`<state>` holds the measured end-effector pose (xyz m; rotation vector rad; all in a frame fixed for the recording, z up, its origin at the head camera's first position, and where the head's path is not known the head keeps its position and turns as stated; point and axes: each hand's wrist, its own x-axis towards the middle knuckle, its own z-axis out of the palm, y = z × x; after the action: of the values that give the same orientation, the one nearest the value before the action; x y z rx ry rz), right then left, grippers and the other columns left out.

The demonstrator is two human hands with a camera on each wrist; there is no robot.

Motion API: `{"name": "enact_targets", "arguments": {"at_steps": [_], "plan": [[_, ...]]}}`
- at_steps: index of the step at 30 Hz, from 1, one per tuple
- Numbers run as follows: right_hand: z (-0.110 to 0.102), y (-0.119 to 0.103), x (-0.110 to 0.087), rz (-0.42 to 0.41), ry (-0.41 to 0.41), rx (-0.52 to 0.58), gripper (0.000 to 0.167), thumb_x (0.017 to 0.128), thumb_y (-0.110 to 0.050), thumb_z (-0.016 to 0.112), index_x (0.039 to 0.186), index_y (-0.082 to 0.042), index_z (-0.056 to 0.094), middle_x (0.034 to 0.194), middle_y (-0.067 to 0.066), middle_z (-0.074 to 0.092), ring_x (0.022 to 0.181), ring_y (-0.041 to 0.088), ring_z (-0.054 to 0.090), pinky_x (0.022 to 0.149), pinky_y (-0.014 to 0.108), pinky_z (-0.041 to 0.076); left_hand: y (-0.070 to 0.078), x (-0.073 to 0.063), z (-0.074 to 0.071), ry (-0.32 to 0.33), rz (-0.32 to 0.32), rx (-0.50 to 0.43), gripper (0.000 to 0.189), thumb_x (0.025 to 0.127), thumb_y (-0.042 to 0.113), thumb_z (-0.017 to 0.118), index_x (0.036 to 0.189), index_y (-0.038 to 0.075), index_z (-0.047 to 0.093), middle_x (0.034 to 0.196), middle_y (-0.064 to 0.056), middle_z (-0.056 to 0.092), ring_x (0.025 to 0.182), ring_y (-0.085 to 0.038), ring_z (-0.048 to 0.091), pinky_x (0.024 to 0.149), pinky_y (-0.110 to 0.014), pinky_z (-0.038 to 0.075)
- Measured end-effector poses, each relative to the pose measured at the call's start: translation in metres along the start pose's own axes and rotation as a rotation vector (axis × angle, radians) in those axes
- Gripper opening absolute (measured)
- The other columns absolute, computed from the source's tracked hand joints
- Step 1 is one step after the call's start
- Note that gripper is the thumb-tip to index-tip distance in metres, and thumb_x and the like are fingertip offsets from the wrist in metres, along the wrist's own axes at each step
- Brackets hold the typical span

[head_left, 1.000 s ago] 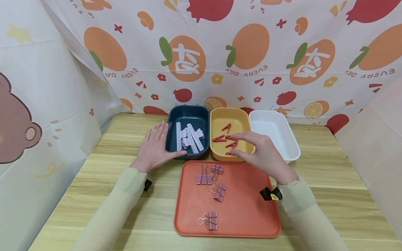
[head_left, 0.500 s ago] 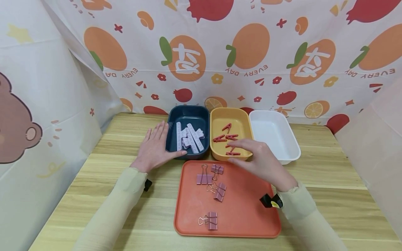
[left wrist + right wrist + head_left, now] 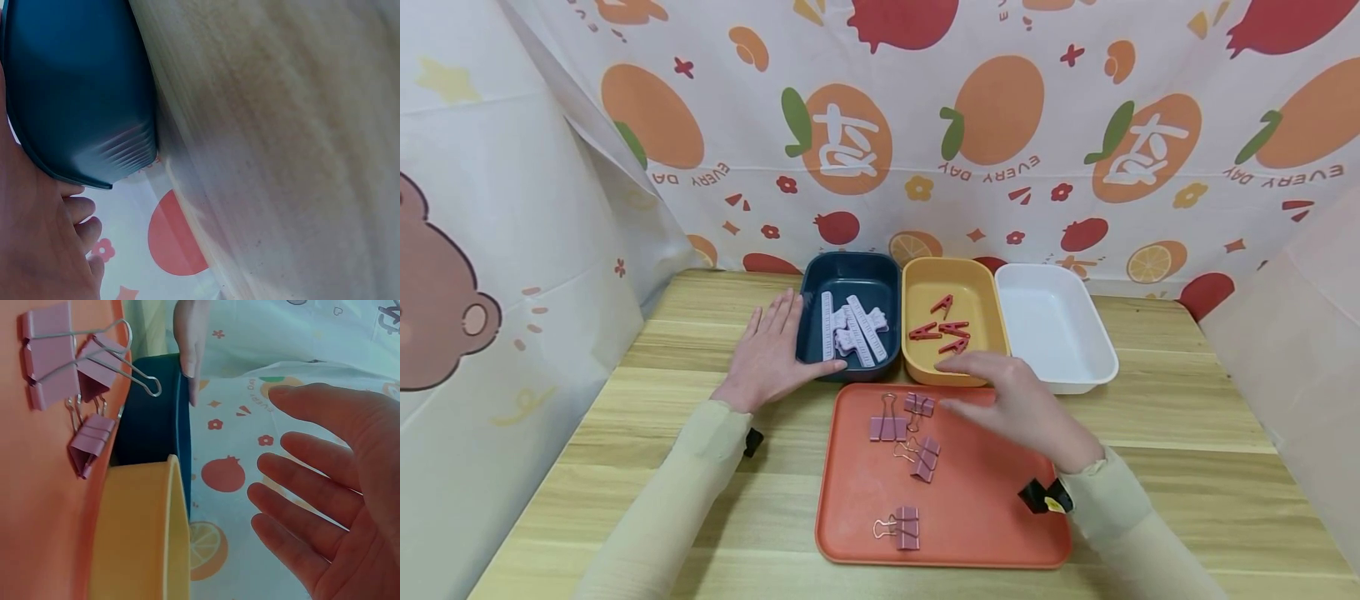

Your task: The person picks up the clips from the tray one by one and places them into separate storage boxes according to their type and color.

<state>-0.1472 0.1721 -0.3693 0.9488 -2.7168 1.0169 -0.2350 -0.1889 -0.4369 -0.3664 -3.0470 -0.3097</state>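
Observation:
My left hand lies against the left side of the dark blue bin, its fingers straight and its thumb along the front rim. White clips with ruler-like bars lie inside that bin. My right hand hovers over the back of the orange-red tray, by the front of the yellow bin. Its fingers are spread with nothing between them, as the right wrist view shows. Several red clips lie in the yellow bin; the hand partly hides its front. Several pink binder clips sit on the tray.
A white bin stands to the right of the yellow one, with nothing seen in it. All three bins stand in a row along the back of the wooden table. Behind them hangs a fruit-print cloth.
My right hand has drawn back from the red clips in the yellow bin toward the tray, its fingers parting a little. The left hand stays put.

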Motion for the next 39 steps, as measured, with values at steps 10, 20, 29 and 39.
{"name": "enact_targets", "arguments": {"at_steps": [10,20,29,39], "plan": [[0.017,0.0,-0.004,0.014,-0.102,0.021,0.045,0.084,-0.022,0.087,0.127,-0.02,0.073,0.122,-0.008,0.07,0.114,0.009,0.063,0.096,0.034,0.054,0.0,-0.001,0.0,-0.004,-0.002,-0.008,0.134,0.073,0.094,0.049,0.163,0.002,0.01,0.168,-0.019,0.007,0.154,-0.037,0.006,0.122,-0.052,-0.004],[0.033,0.006,-0.005,0.081,-0.234,-0.01,0.044,0.085,-0.027,0.086,0.126,-0.018,0.074,0.122,-0.005,0.071,0.115,0.01,0.064,0.095,0.034,0.055,-0.001,0.0,0.001,-0.015,-0.009,-0.009,0.135,0.072,0.096,0.047,0.163,0.003,0.009,0.168,-0.019,0.006,0.154,-0.036,0.006,0.122,-0.051,-0.004],[0.049,0.004,-0.004,0.047,-0.355,-0.046,0.039,0.089,-0.028,0.082,0.126,-0.02,0.075,0.123,-0.008,0.07,0.114,0.01,0.063,0.097,0.035,0.053,0.0,0.0,0.0,-0.014,-0.007,-0.012,0.135,0.073,0.095,0.047,0.163,0.003,0.008,0.168,-0.019,0.006,0.154,-0.036,0.006,0.122,-0.051,-0.004],[0.058,0.008,-0.001,0.05,-0.42,-0.006,0.036,0.087,-0.028,0.084,0.121,-0.019,0.077,0.11,-0.012,0.071,0.095,0.007,0.062,0.086,0.025,0.055,0.0,0.0,0.0,-0.006,-0.005,-0.006,0.134,0.073,0.095,0.048,0.163,0.003,0.009,0.168,-0.019,0.007,0.153,-0.037,0.008,0.122,-0.051,-0.003]]}}
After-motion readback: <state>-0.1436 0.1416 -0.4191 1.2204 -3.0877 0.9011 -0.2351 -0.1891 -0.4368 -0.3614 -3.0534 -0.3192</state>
